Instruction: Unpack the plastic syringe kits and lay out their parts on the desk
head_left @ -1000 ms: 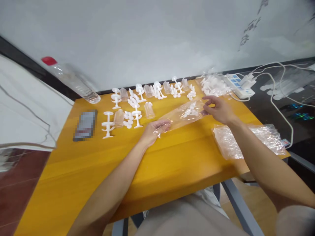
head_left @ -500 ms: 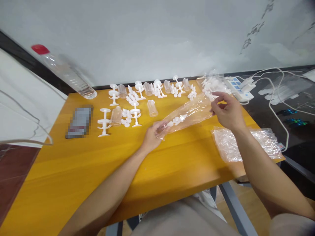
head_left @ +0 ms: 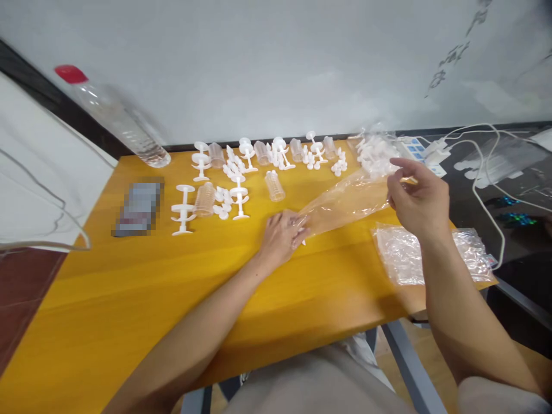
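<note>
A clear plastic bag [head_left: 345, 202] is stretched slantwise above the yellow table [head_left: 267, 293]. My right hand [head_left: 420, 200] pinches its raised far end. My left hand [head_left: 282, 234] is closed round its low near end, resting on the table, where small white parts have gathered inside the bag. Behind the bag, many small white plastic pieces [head_left: 233, 192] and clear ribbed cups [head_left: 275, 186] are spread along the back of the table.
A clear bottle with a red cap [head_left: 116, 118] leans at the back left. A phone [head_left: 137, 208] lies flat at the left. A pile of empty clear bags [head_left: 409, 256] sits at the right edge; another bag of white parts [head_left: 375, 152] and a power strip [head_left: 425, 154] are behind it.
My right hand has lifted its end of the bag up and to the right, tilting it. The white parts slid down toward my left hand, which closed on the lower end.
</note>
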Demonstrator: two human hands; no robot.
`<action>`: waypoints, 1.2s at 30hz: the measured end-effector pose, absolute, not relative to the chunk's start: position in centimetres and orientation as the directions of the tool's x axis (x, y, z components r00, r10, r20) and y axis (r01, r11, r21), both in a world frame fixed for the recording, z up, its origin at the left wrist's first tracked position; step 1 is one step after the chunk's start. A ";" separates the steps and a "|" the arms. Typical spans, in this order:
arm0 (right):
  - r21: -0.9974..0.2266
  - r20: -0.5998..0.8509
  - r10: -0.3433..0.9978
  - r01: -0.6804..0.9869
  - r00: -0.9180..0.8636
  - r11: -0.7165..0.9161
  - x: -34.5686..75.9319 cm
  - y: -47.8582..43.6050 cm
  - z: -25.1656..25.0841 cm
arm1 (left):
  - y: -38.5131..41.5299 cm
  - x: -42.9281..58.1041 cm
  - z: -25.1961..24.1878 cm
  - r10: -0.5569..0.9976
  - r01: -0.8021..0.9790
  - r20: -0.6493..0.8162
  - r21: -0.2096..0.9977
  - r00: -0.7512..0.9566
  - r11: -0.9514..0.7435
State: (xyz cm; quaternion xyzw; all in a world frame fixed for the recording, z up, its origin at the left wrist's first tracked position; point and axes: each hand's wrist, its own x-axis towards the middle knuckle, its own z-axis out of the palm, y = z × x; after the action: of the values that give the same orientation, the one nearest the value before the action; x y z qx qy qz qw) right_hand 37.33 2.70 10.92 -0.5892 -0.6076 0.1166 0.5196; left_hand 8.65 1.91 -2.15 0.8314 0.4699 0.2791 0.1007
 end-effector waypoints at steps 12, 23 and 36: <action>-0.835 0.502 0.461 0.549 0.732 0.037 54.4 -8.0 7.9 | 1.7 8.0 -2.4 0.815 0.685 0.384 0.446 0.435 -0.576; -0.069 0.398 0.791 0.875 0.465 -0.479 49.5 -11.4 3.1 | 0.9 8.1 -1.6 0.797 0.680 0.346 0.416 0.496 -0.604; -0.212 0.127 0.858 0.858 0.498 -0.468 49.5 -5.2 1.3 | 1.9 7.5 0.2 0.788 0.682 0.427 0.410 0.444 -0.606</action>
State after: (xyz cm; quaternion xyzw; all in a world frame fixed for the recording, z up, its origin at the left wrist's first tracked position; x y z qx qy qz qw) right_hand 49.45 -5.17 1.30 -0.8566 -0.5008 -0.0013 0.1243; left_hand 7.47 1.90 0.19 0.8451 0.4347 0.2983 0.0889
